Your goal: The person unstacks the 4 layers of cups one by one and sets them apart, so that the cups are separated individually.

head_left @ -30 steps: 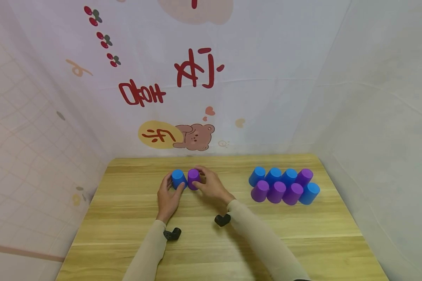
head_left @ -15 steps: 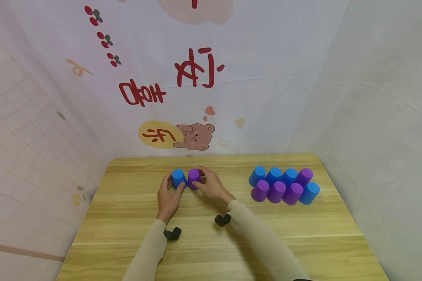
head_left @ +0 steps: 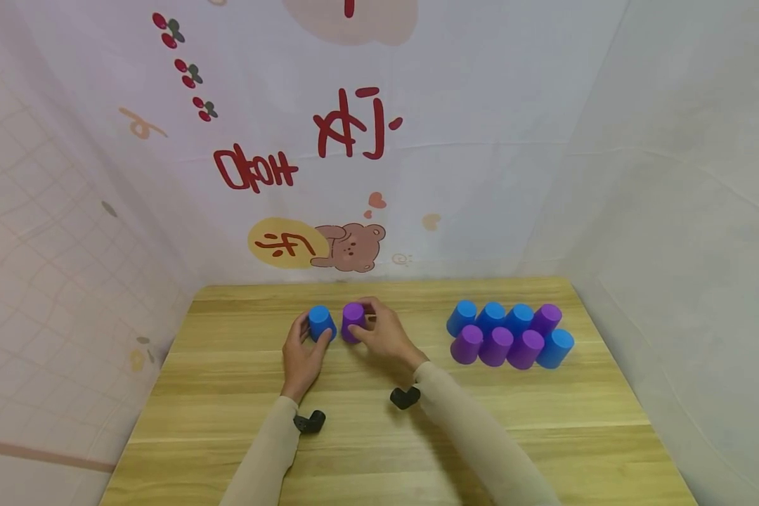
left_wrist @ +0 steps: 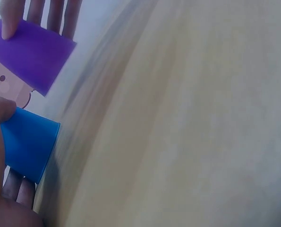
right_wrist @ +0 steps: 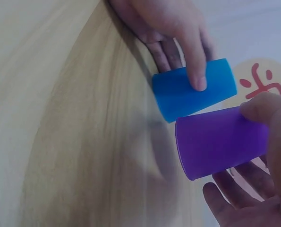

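A blue cup (head_left: 321, 323) stands upside down on the wooden table (head_left: 417, 443), gripped by my left hand (head_left: 303, 343) with thumb and fingers round its sides. Just to its right my right hand (head_left: 382, 336) holds a purple cup (head_left: 353, 320), also mouth down, a small gap away from the blue one. In the right wrist view the purple cup (right_wrist: 220, 142) sits between thumb and fingers, next to the blue cup (right_wrist: 194, 97). The left wrist view shows the blue cup (left_wrist: 27, 146) and, beyond it, the purple cup (left_wrist: 31, 56).
A cluster of several blue and purple cups (head_left: 509, 334) stands upside down in two rows at the table's right rear. A printed cloth backdrop (head_left: 354, 176) hangs behind and at both sides. Bare wood lies in front of my hands.
My right hand has shifted the purple cup slightly to the right, opening a small gap from the blue cup. The left hand and blue cup have stayed put.
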`<state>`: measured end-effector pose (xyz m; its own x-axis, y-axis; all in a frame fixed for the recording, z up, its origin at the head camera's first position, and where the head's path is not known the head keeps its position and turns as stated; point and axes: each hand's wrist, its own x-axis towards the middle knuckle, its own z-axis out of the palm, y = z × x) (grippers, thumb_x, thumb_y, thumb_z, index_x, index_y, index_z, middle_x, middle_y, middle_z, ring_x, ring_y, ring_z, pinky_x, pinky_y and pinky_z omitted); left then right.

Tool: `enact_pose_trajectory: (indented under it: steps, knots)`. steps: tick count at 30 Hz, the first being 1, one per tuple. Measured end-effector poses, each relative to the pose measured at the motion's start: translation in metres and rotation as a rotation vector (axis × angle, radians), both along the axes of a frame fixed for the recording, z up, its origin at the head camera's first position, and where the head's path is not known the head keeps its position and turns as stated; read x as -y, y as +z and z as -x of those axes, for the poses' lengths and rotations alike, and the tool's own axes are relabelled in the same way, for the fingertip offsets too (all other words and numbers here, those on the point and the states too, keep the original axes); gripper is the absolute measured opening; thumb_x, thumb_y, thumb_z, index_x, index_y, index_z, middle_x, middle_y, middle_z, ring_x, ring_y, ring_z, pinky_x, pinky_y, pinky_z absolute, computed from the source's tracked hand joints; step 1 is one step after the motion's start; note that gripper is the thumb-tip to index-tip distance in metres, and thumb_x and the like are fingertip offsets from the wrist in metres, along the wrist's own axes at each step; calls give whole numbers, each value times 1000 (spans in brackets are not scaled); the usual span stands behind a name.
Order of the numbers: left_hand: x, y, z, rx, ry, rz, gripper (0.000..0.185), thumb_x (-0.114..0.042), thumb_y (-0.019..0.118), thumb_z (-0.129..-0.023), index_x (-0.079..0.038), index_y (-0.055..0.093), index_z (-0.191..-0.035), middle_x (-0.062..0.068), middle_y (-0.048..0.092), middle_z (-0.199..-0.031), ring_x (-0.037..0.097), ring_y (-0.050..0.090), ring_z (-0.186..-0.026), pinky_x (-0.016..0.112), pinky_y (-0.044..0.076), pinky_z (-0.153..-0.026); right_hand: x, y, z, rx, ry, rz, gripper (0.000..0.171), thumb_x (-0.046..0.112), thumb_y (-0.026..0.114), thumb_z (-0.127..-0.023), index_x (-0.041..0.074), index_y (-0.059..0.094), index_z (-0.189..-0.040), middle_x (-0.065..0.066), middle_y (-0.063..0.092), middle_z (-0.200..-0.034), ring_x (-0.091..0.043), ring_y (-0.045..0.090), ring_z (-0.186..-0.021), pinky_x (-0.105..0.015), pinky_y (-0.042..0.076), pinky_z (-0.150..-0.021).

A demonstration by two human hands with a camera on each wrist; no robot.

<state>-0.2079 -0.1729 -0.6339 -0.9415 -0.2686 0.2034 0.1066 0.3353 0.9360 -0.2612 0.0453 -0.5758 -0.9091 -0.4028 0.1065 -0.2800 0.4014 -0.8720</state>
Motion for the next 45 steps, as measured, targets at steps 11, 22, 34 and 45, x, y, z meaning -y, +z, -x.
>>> enact_pose_trajectory:
  steps: [11, 22, 34, 45]
  knots:
    - [0, -2, 2, -8, 12, 17, 66, -21, 81, -107, -4, 52, -164, 24, 62, -161, 43, 61, -153, 60, 49, -132, -17, 19, -10, -22, -31, 92, 52, 17, 84, -101, 8, 62, -147, -14, 72, -144, -35, 70, -140, -57, 60, -122]
    - [1, -4, 2, 4, 13, 11, 67, -21, 82, -106, -4, 53, -163, 24, 62, -161, 42, 61, -153, 60, 49, -132, -32, 44, -26, -57, -61, 176, 51, 17, 88, -97, 9, 66, -142, -13, 76, -138, -34, 74, -132, -62, 62, -117]
    - [1, -4, 2, -17, 5, 15, 69, -22, 82, -106, -3, 51, -165, 24, 62, -162, 44, 61, -152, 64, 50, -130, -54, 67, -48, -167, -98, 202, 51, 15, 90, -93, 14, 67, -139, -6, 75, -137, -28, 74, -130, -53, 63, -118]
    - [2, -4, 2, 7, -1, 13, 67, -24, 82, -107, -5, 52, -164, 23, 61, -163, 42, 61, -153, 60, 49, -132, -88, 82, -69, -326, -139, 268, 54, 1, 91, -90, 8, 68, -137, -9, 76, -136, -21, 74, -128, -33, 62, -119]
